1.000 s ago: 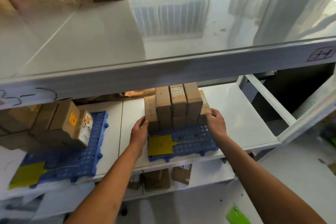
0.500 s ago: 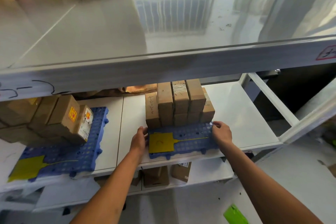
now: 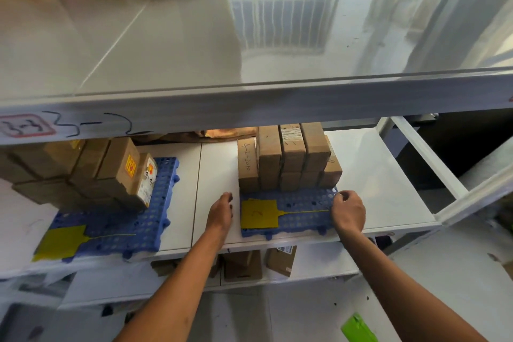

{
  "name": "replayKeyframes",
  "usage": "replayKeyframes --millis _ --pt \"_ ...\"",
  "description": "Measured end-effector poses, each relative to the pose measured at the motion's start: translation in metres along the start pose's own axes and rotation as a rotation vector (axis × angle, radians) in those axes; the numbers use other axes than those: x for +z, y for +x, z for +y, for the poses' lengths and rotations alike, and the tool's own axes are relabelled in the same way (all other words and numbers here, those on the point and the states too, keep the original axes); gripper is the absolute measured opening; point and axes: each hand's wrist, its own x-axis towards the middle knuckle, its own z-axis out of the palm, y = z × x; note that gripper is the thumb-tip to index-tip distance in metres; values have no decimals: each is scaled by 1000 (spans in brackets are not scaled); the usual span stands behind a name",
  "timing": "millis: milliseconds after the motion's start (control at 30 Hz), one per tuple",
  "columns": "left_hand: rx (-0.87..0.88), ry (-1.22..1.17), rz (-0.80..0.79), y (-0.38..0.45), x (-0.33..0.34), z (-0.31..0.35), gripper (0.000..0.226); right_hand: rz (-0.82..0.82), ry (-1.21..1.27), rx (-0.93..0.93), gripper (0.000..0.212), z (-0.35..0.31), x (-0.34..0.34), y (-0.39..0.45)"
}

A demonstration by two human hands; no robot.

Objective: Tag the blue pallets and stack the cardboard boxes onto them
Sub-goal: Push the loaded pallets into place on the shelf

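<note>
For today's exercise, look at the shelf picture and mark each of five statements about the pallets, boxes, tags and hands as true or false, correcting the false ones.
1. Two blue plastic pallets, the right-hand pallet and the left-hand pallet, sit on the white middle shelf. True.
2. The stack of brown cardboard boxes fills the right-hand pallet's front edge. False: it stands at the back, leaving the front bare.
3. A flat yellow tag lies on the right-hand pallet. True.
4. The left hand holds a box. False: it holds nothing, beside the pallet's left edge.
5. The right hand is at the pallet's right edge. True.
</note>
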Motion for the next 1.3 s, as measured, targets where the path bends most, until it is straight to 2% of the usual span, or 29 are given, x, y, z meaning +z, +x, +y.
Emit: replayKeyframes --millis 133,267,333,433,533,667,767,867,933,1033,1100,1233,1300 --pt "60 -20 105 -12 -43 8 51 129 -62 -117 19 -24 15 -47" --pt "80 -156 140 -23 -101 14 44 104 11 -216 14 -53 45 -100" --pt "164 -188 202 -37 -131 14 34 3 86 -259 13 -65 66 -131" --pt "354 -33 454 -60 -193 0 23 -278 133 -303 21 -94 111 -184" --pt "304 -73 649 -69 -261 -15 23 -502 154 -348 33 -132 154 -228" --pt "233 -15 802 -49 -343 -17 23 -710 212 -334 45 -174 199 -272" --pt "168 -74 711 -29 -380 -7 44 -789 264 -313 44 -199 224 -294" --pt "222 -48 540 -13 -394 1 61 -784 268 -308 48 -209 243 -308" --pt "238 -45 504 -6 -395 9 58 -769 281 -310 43 -209 247 -311" --pt "317 -37 430 0 -395 8 33 -767 288 -320 40 -209 250 -315" --pt "322 -77 419 0 -397 8 27 -772 292 -313 41 -210 250 -316" --pt "266 -101 426 6 -405 3 53 -791 340 -277 38 -208 250 -319" --pt "277 -46 389 7 -408 2 49 -778 319 -289 45 -208 251 -321"
